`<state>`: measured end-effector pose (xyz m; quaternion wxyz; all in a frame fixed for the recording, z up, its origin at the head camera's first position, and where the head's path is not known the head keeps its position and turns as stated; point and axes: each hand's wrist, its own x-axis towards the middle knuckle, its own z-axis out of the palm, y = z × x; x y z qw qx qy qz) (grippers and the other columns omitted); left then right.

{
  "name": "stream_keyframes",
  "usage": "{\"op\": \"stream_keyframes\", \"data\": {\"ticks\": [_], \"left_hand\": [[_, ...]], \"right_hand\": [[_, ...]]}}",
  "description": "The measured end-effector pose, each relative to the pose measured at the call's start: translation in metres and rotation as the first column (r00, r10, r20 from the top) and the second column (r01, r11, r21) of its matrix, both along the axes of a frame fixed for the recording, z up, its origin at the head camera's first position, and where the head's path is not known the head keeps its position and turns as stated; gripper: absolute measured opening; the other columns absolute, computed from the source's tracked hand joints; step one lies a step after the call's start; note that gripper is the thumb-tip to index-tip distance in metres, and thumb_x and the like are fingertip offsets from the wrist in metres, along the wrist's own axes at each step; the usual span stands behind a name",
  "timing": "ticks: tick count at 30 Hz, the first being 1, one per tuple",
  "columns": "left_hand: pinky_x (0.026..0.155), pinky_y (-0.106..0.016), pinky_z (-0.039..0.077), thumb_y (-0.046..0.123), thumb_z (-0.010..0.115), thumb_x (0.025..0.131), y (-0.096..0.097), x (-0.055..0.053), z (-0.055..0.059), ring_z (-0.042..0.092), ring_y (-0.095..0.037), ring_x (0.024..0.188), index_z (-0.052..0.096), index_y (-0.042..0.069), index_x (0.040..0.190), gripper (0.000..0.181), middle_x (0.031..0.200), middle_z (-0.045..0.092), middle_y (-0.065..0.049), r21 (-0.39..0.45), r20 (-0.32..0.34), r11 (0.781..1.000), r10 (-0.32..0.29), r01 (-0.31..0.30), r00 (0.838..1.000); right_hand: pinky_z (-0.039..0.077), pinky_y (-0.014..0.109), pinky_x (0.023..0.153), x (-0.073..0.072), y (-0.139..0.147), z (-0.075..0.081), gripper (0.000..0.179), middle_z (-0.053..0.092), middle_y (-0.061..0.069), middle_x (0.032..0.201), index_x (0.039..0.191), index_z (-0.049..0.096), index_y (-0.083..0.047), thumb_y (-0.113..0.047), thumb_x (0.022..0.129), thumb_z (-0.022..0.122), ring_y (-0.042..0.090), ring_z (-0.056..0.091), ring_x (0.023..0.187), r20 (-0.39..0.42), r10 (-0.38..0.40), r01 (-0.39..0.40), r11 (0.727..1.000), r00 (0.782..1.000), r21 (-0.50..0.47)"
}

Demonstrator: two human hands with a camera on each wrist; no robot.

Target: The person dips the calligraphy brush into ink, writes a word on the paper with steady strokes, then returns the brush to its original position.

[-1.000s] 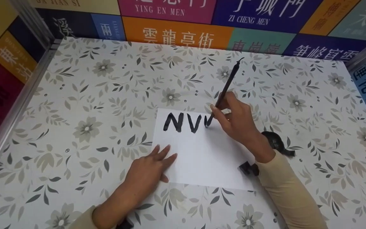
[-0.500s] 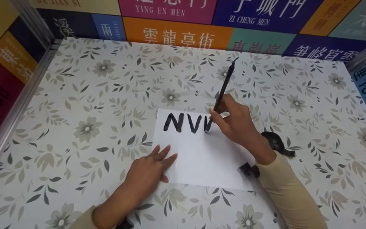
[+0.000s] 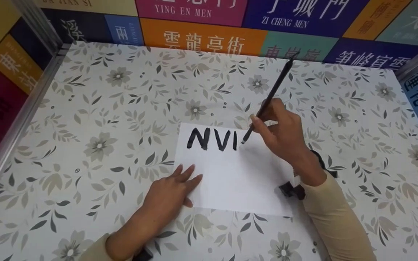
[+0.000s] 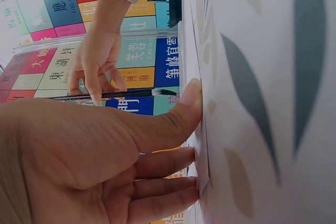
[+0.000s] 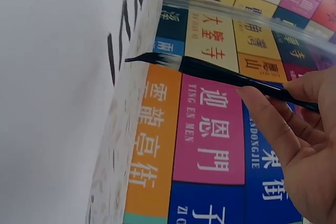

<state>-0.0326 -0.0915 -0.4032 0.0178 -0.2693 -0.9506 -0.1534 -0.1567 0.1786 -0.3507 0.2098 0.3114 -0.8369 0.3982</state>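
Note:
A white sheet of paper (image 3: 227,181) lies on the table, with black painted strokes reading N, V and a single upright (image 3: 234,140) near its top edge. My right hand (image 3: 285,134) pinches a dark writing brush (image 3: 272,92) between thumb and fingers, its handle slanting up to the right. In the right wrist view the brush's bristles (image 5: 152,57) are inked black at the tip and pale at the base, apart from the paper. My left hand (image 3: 169,197) rests on the paper's left edge with fingers spread; its thumb (image 4: 184,114) presses near the edge in the left wrist view.
The table (image 3: 100,188) has a white floral covering. A black ink dish (image 3: 330,170) is partly hidden behind my right forearm. A black wrist device (image 3: 291,190) shows at the right sleeve. Panels with coloured lettering (image 3: 201,36) stand along the back and sides.
The third letter's upright stroke has been drawn downward. My right hand has then lifted the brush off the paper and moved slightly up and right. The left hand has stayed put.

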Motion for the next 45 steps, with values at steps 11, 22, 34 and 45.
{"op": "stream_keyframes", "data": {"ticks": [11,22,34,45], "left_hand": [[0.059,-0.037,0.053,0.031,0.074,0.069,-0.001,-0.001,-0.001,0.054,-0.038,0.118,0.066,0.012,0.124,0.058,0.132,0.056,-0.015,-0.002,0.006,1.0,-0.002,0.002,1.0],[0.059,-0.037,0.053,0.026,0.074,0.07,0.0,0.001,0.0,0.052,-0.038,0.12,0.065,0.013,0.125,0.057,0.133,0.055,-0.016,-0.015,0.006,1.0,-0.002,0.003,1.0],[0.06,-0.038,0.054,0.025,0.074,0.071,0.0,0.0,0.0,0.052,-0.038,0.12,0.065,0.012,0.125,0.057,0.133,0.055,-0.016,-0.004,0.005,1.0,0.0,0.0,1.0],[0.062,-0.039,0.054,0.021,0.076,0.071,0.0,0.0,0.002,0.052,-0.039,0.12,0.065,0.012,0.126,0.056,0.133,0.054,-0.017,0.017,0.004,1.0,-0.004,0.004,1.0]], "right_hand": [[0.052,0.018,0.062,-0.01,0.005,-0.009,0.025,0.064,0.012,0.086,0.101,0.052,0.006,-0.005,0.086,0.069,0.022,0.07,0.078,-0.034,-0.055,0.055,0.998,0.998,-0.013],[0.052,0.017,0.062,-0.015,0.006,-0.02,0.024,0.064,0.01,0.084,0.101,0.049,0.006,-0.006,0.09,0.066,0.02,0.069,0.08,-0.031,-0.055,0.055,0.998,0.998,0.004],[0.055,0.026,0.059,-0.015,0.007,-0.022,0.021,0.063,0.008,0.083,0.101,0.05,0.005,-0.005,0.09,0.065,0.019,0.068,0.077,0.009,-0.008,0.008,1.0,1.0,0.006],[0.054,0.024,0.058,-0.012,0.008,-0.017,0.019,0.064,0.008,0.081,0.098,0.049,0.002,-0.008,0.091,0.064,0.014,0.068,0.075,0.055,0.042,-0.045,0.998,0.998,0.052]]}}
